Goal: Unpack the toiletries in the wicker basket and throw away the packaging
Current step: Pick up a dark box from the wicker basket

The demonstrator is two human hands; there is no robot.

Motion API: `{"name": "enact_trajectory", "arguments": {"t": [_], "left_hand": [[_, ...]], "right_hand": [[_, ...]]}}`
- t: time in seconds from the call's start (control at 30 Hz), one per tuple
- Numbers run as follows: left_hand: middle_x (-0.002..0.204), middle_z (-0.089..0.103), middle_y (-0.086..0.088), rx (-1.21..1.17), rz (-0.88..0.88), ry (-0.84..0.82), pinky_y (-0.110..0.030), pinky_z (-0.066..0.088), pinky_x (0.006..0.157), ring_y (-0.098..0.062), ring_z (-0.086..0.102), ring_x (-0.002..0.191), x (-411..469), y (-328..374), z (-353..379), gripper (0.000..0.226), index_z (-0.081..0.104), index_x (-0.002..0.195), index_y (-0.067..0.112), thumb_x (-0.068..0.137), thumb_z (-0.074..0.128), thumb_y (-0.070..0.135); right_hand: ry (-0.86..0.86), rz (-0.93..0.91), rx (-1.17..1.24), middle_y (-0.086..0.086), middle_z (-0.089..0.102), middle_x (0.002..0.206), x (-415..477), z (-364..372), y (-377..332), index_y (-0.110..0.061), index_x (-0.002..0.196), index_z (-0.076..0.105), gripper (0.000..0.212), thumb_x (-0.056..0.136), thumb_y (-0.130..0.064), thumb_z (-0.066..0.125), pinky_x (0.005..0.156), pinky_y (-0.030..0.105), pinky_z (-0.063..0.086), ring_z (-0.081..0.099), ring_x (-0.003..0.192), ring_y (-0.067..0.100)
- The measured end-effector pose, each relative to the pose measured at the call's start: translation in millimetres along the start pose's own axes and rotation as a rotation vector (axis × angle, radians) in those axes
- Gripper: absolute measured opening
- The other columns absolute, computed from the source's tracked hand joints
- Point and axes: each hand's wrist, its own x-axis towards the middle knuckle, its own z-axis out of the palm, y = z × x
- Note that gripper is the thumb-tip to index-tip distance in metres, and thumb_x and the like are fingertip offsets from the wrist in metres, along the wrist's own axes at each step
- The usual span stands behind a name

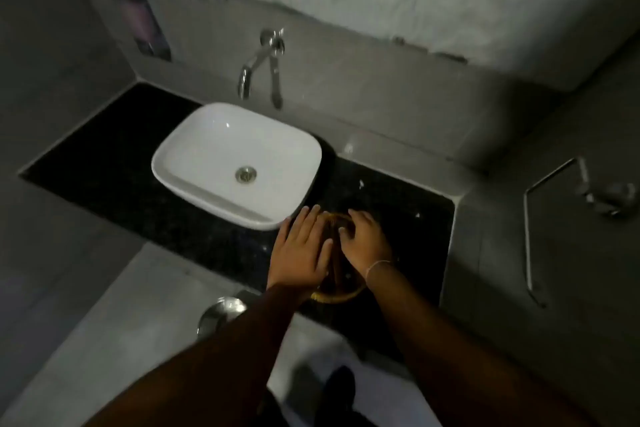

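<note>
A round wicker basket (337, 295) sits on the black stone counter (114, 170), just right of the white basin. Both my hands cover most of it, so only its near rim and a strip of its dark inside show. My left hand (302, 250) lies flat over the basket's left side with the fingers spread. My right hand (365, 241) reaches into the right side with the fingers curled down; whatever they touch is hidden. No toiletries or packaging can be made out in the dim light.
A white vessel sink (239, 163) stands on the counter under a chrome wall tap (263, 62). A steel pedal bin (221, 314) stands on the floor below the counter edge. A chrome towel holder (554, 215) hangs on the right wall.
</note>
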Motion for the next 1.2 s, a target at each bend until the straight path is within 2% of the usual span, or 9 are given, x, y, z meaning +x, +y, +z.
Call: {"name": "enact_trajectory", "arguments": {"t": [0.1, 0.2, 0.33, 0.57, 0.77, 0.87, 0.93, 1.03, 1.2], "left_hand": [[0.179, 0.032, -0.001, 0.046, -0.045, -0.149, -0.048, 0.016, 0.137, -0.019, 0.025, 0.168, -34, -11, 39, 0.063, 0.035, 0.168, 0.023, 0.111, 0.035, 0.048], [0.178, 0.032, -0.004, 0.056, -0.066, -0.207, -0.051, 0.018, 0.136, -0.024, 0.026, 0.168, -62, -22, 65, 0.062, 0.037, 0.168, 0.019, 0.112, 0.038, 0.044], [0.179, 0.031, -0.003, 0.08, -0.074, -0.245, -0.05, 0.014, 0.138, -0.024, 0.026, 0.168, -78, -33, 74, 0.062, 0.034, 0.169, 0.019, 0.112, 0.038, 0.044], [0.18, 0.027, -0.001, -0.031, -0.236, -0.199, -0.046, 0.012, 0.138, -0.021, 0.019, 0.17, -52, -28, 47, 0.062, 0.029, 0.17, 0.025, 0.114, 0.03, 0.05], [0.155, 0.062, -0.016, -0.458, -0.548, -0.163, -0.052, 0.047, 0.119, -0.036, 0.058, 0.144, 5, -18, 13, 0.069, 0.033, 0.167, 0.028, 0.108, 0.035, 0.064], [0.128, 0.078, -0.014, -0.564, -0.514, -0.255, -0.05, 0.057, 0.105, -0.037, 0.073, 0.122, 26, -15, 0, 0.06, 0.06, 0.14, 0.027, 0.105, 0.039, 0.071], [0.104, 0.081, -0.012, -0.534, -0.451, -0.219, -0.044, 0.059, 0.091, -0.033, 0.076, 0.1, 31, -14, -3, 0.056, 0.072, 0.11, 0.021, 0.106, 0.042, 0.067], [0.078, 0.072, -0.004, -0.534, -0.42, -0.201, -0.037, 0.05, 0.076, -0.023, 0.069, 0.074, 30, -13, -11, 0.058, 0.065, 0.076, 0.021, 0.108, 0.041, 0.064], [0.077, 0.074, -0.024, -0.606, -0.436, -0.152, -0.045, 0.056, 0.08, -0.034, 0.072, 0.077, 27, -14, -25, 0.064, 0.065, 0.074, 0.003, 0.114, 0.043, 0.047]], "right_hand": [[-0.088, 0.03, -0.118, 0.01, 0.057, 0.152, -14, 47, 26, -0.018, 0.15, 0.054, 0.052, 0.101, -0.033, 0.059, 0.13, 0.046, 0.023, 0.037, 0.153, 0.031], [-0.112, 0.176, -0.023, 0.02, 0.044, 0.157, -24, 82, 52, -0.007, 0.153, 0.046, 0.062, 0.101, -0.035, 0.063, 0.12, 0.047, 0.041, 0.045, 0.145, 0.038], [-0.136, 0.28, -0.056, 0.02, 0.057, 0.142, -19, 101, 63, -0.003, 0.147, 0.047, 0.067, 0.096, -0.038, 0.071, 0.101, 0.048, 0.058, 0.063, 0.125, 0.038], [-0.108, 0.441, 0.001, 0.011, 0.074, 0.11, -13, 81, 50, -0.012, 0.112, 0.068, 0.031, 0.094, -0.035, 0.074, 0.081, 0.039, 0.061, 0.073, 0.101, 0.033], [-0.081, 0.099, 0.061, 0.004, 0.067, 0.095, -72, 44, 47, -0.02, 0.106, 0.067, 0.029, 0.104, -0.046, 0.054, 0.078, 0.042, 0.06, 0.067, 0.085, 0.021], [-0.11, -0.088, 0.177, 0.001, 0.064, 0.094, -95, 34, 52, -0.02, 0.096, 0.068, 0.026, 0.107, -0.038, 0.052, 0.077, 0.044, 0.058, 0.063, 0.082, 0.018], [-0.155, -0.047, 0.255, -0.006, 0.065, 0.11, -100, 28, 58, -0.024, 0.11, 0.07, 0.016, 0.105, -0.034, 0.057, 0.085, 0.036, 0.058, 0.066, 0.1, 0.016], [-0.156, -0.069, 0.296, -0.008, 0.06, 0.13, -101, 17, 67, -0.019, 0.139, 0.064, 0.038, 0.101, -0.02, 0.067, 0.096, 0.02, 0.05, 0.062, 0.125, 0.018], [-0.161, -0.084, 0.223, 0.006, 0.058, 0.146, -104, 5, 70, -0.013, 0.149, 0.056, 0.052, 0.1, -0.022, 0.069, 0.109, 0.046, 0.054, 0.059, 0.133, 0.023]]}}
